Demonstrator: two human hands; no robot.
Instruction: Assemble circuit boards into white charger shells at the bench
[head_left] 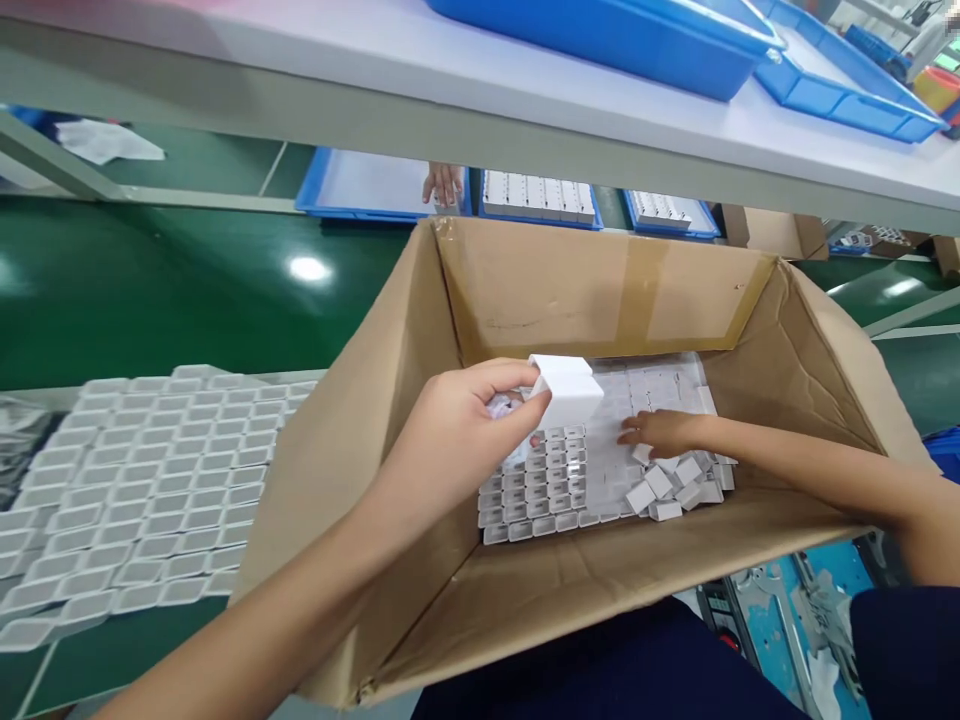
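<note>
My left hand (pixel 480 410) is closed around white plastic boxes (pixel 566 388), pinched between thumb and fingers above the inside of a large cardboard box (pixel 525 290). Deeper in the cardboard box, my right hand (pixel 660 432) reaches down with its fingers apart, near a loose pile of small white boxes (pixel 679 485). Under and beside that hand lies a pale flat sheet (pixel 611 470). Rows of open white boxes (pixel 536 490) stand in order at the left of the bottom. My left hand and what it holds cover part of these rows.
Many white boxes (pixel 150 480) stand in rows on the green table (pixel 187 290) at left. Blue trays (pixel 622 40) rest on the shelf (pixel 337 60) above. Beyond it, another person's hand (pixel 442 184) is over a blue tray (pixel 367 185). Metal equipment (pixel 795 620) sits lower right.
</note>
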